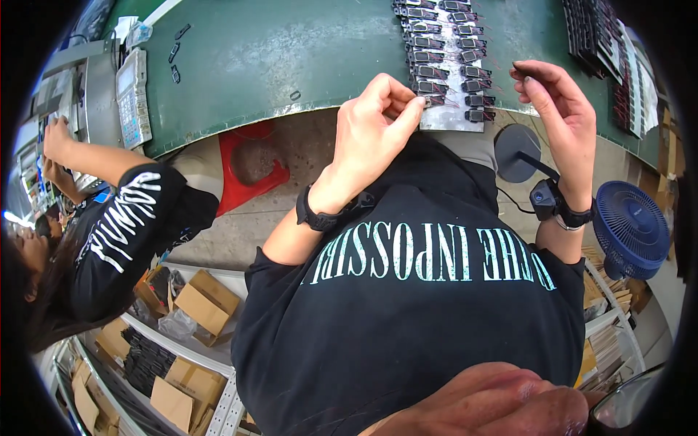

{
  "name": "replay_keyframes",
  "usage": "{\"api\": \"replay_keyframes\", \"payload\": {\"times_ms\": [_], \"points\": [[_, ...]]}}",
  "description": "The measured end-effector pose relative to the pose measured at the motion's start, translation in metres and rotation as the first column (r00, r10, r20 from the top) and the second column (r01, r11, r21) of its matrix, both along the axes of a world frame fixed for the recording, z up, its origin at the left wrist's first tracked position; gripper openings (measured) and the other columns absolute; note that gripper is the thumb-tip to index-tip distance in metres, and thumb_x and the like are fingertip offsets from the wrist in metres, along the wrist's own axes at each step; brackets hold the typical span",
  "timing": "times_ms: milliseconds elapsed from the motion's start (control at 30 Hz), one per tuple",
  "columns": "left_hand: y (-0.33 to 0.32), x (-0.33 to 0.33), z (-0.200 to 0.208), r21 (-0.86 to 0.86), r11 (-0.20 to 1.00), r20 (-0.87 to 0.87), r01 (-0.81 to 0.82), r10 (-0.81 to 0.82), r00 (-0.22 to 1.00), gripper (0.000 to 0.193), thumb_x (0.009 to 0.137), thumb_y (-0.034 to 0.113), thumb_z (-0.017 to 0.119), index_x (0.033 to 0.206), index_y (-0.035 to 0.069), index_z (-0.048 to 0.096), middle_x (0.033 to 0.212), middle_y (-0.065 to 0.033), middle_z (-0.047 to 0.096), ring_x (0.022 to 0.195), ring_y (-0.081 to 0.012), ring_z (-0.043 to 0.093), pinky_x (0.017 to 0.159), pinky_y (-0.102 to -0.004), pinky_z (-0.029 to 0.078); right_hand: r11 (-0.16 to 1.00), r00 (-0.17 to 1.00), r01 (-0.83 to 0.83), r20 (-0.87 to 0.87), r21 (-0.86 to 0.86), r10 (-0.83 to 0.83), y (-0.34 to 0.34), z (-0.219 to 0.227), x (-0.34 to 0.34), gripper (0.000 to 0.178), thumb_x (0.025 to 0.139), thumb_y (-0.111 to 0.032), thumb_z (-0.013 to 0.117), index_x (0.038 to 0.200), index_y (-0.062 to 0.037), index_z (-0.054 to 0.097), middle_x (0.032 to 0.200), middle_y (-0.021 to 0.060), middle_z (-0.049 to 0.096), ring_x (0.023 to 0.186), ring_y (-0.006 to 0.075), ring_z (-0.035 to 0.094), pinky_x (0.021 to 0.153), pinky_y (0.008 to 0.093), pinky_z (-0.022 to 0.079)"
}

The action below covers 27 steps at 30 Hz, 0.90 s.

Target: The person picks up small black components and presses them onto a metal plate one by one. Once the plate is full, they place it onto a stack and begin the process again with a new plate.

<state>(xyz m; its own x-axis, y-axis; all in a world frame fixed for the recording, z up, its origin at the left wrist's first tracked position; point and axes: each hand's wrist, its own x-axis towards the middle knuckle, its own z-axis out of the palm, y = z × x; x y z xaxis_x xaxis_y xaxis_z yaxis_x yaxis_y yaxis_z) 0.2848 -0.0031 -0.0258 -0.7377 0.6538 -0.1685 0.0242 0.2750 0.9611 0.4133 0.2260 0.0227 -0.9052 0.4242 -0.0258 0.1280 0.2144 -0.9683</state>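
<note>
Head view, the only one.

Table (305, 62): green, across the top of the frame; its front edge bows downward from left to right. A wide stretch of top lies between the metal plate and the loose black pieces (174, 53) at upper left, with one small black ring (295, 95) upon it. A narrower strip separates the plate from the black stack (590, 36) at upper right.

Metal plate (452, 120): silver, upper centre-right, its lower end at the table's front edge. Bears two columns of small black parts (429, 56) with thin red wires.

Left hand (374, 123): upper centre, thumb and forefinger brought together at the lowest part of the left column; whether that part is gripped, cannot tell.

Right hand (558, 102): right of the plate, fingers curled, thumb and forefinger slightly parted; whether something small sits at the fingertips, cannot tell.

Red stool (247, 174): below the table edge, left of centre.

Shelf (233, 280), lower left: holds an open cardboard box (207, 305), contents hidden; beside it, a clear plastic bag (177, 324) and a heap of black pieces (144, 360).

Blue fan (631, 229): right side, near the right forearm.
</note>
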Motion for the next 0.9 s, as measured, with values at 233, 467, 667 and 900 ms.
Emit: {"api": "replay_keyframes", "payload": {"times_ms": [233,467,667,900], "points": [[0.001,-0.035,-0.005,-0.051,0.999,-0.137,-0.018,0.011,0.991,0.013,0.091,0.012,0.074,0.094,0.003,0.066,0.075,-0.0088,0.071,0.064,-0.0146,0.07,0.06,-0.0268,0.053,0.951,1.0,0.027,-0.001,0.308,-0.028,0.073,0.018,-0.086,0.024,0.101,-0.01,0.059,0.121,0.0026,0.066,0.11,0.0041,0.07,0.1,0.0099,0.064,0.09,0.0232,0.049],[0.004,-0.058,0.003,-0.003,0.997,-0.222,-0.072,0.07,0.973,0.011,0.091,0.01,0.074,0.096,0.002,0.068,0.073,-0.0069,0.07,0.063,-0.0107,0.067,0.059,-0.0246,0.052,0.684,0.999,0.013,0.024,0.73,-0.046,0.189,-0.02,-0.222,0.026,0.097,-0.018,0.062,0.117,-0.0034,0.07,0.106,0.0089,0.074,0.096,0.016,0.069,0.087,0.0279,0.051],[-0.028,-0.093,0.005,0.031,0.944,-0.251,-0.328,0.325,0.912,0.009,0.091,0.008,0.074,0.092,0.0,0.068,0.075,-0.0062,0.07,0.066,-0.0109,0.066,0.061,-0.0248,0.052,0.295,0.995,0.098,-0.085,0.95,-0.058,0.228,-0.063,-0.286,0.027,0.091,-0.019,0.062,0.112,-0.0072,0.073,0.104,0.0169,0.072,0.096,0.036,0.069,0.085,0.0408,0.054],[-0.058,-0.158,0.026,-0.094,0.88,-0.649,-0.466,0.301,0.698,0.015,0.091,0.018,0.073,0.09,0.004,0.07,0.077,-0.0124,0.07,0.067,-0.0253,0.07,0.063,-0.0332,0.053,0.447,0.996,0.044,-0.004,0.894,-0.091,0.27,-0.09,-0.281,0.035,0.096,-0.028,0.062,0.124,-0.0087,0.067,0.112,0.0194,0.07,0.101,0.0367,0.068,0.087,0.0398,0.053]]}}
